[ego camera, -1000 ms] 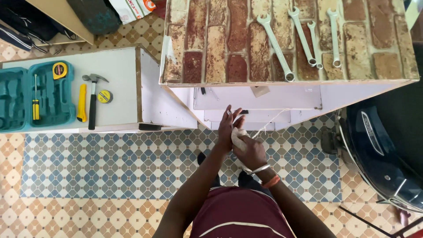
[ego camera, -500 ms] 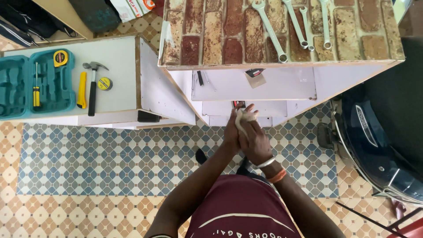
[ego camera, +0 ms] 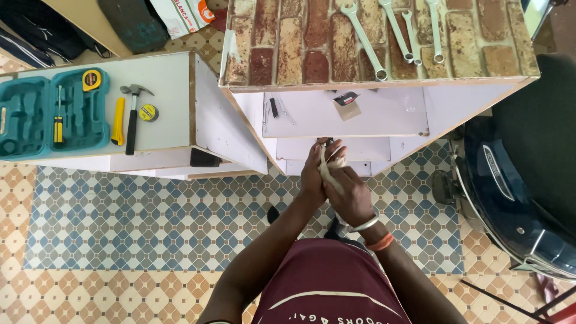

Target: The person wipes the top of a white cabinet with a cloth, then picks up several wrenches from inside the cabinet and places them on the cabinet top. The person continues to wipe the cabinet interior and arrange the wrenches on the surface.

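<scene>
Tiled floor [ego camera: 150,222] lay under two tables. Both hands met in front of the shelves: the left hand [ego camera: 313,171] and right hand [ego camera: 351,195] closed together around one white cloth [ego camera: 329,171]. Four wrenches [ego camera: 393,33] lay on the brick-pattern table [ego camera: 288,48]; one hammer [ego camera: 133,114] lay on the white one.

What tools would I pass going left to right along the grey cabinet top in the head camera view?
Open teal plastic tool case → yellow tape measure → yellow utility knife → black-handled claw hammer → small round yellow tape roll.

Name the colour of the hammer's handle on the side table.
Black, with a silver metal head; the hammer shows in the head view.
</scene>
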